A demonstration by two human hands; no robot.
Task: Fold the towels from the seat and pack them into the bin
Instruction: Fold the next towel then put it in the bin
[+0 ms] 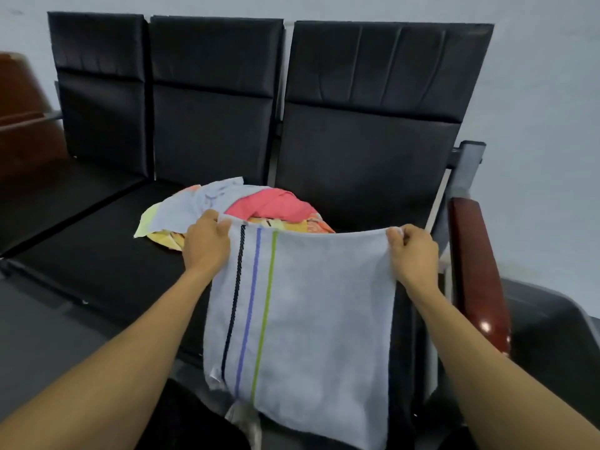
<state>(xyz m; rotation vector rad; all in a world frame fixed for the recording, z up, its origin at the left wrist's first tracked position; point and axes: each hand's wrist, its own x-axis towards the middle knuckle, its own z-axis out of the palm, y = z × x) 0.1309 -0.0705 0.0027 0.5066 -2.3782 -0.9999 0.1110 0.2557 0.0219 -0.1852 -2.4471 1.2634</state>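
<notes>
step: fold, pale grey towel with black, blue, green stripes (308, 303) hanging | left hand (206, 241), right hand (414, 251) each pinching a top corner | next: probably bring corners together, keep edges aligned

Two bare forearms reach in from the lower corners, uncovered all the way to the picture's edge, with no sleeve or cuff over either. The left hand (207, 243) and the right hand (414, 251) are bare too: no glove on either, and no ring on the fingers that show. Both wrists are plain, with no watch, band or bracelet. The nails that can be seen on the right hand are short and unpainted. No clothing can be made out with certainty anywhere else in the view.
</notes>
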